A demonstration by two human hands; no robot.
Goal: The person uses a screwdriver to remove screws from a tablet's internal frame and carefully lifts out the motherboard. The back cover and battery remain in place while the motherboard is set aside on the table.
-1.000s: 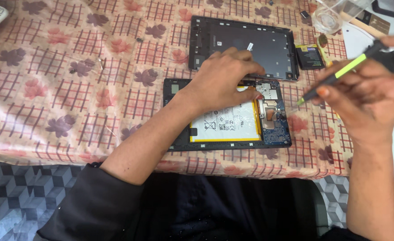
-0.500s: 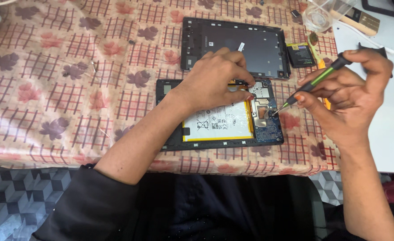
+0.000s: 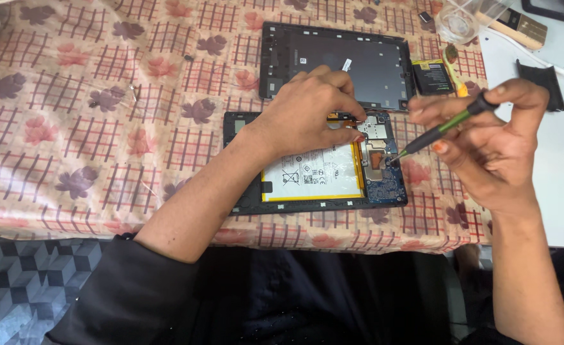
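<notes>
An opened tablet (image 3: 333, 191) lies on the flowered tablecloth, its white battery and blue circuit board exposed. My left hand (image 3: 310, 112) rests flat on the tablet's upper part and presses it down. My right hand (image 3: 493, 140) holds a green and black screwdriver (image 3: 441, 131) between thumb and fingers. Its tip touches the circuit board at the tablet's right side. The removed dark back cover (image 3: 349, 64) lies just beyond the tablet.
A small black battery-like part (image 3: 432, 75) lies right of the back cover. A clear round dish (image 3: 457, 25) and a brush (image 3: 515, 25) sit at the far right. A white surface (image 3: 550, 179) borders the cloth on the right. The table's front edge is near my body.
My right hand has moved left and down, bringing the screwdriver tip onto the circuit board. My left hand has stayed on the tablet.
</notes>
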